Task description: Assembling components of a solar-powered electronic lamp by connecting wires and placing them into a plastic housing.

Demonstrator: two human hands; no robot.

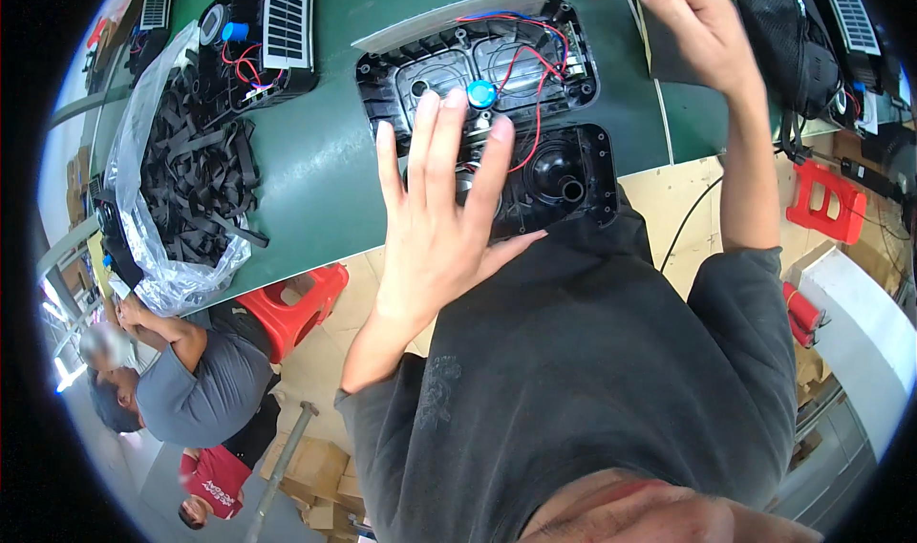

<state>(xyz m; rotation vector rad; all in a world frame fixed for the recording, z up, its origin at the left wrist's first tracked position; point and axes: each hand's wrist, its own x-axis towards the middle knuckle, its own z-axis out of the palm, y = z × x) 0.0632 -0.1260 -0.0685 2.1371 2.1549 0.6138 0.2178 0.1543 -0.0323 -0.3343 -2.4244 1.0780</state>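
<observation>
In front of me lies an opened black plastic housing, its upper half [439,61] and lower half [597,175] side by side. Red and blue wires [540,113] run between the halves, and a blue round part [481,93] sits near the middle. A thin grey panel [449,18] stands along the far edge. My left hand [435,209] is spread over the lower half, fingertips reaching the inner edge of the upper half; it grips nothing visible. Off to the right, my right hand [693,27] is raised with fingers extended, apart from the housing and holding nothing visible.
On the left stand a clear bag [143,209] of black straps [196,161] and another housing with a solar panel [288,18]. At the right are a black mesh bag [788,56] and a red stool [826,202]. A co-worker [205,381] sits at lower left.
</observation>
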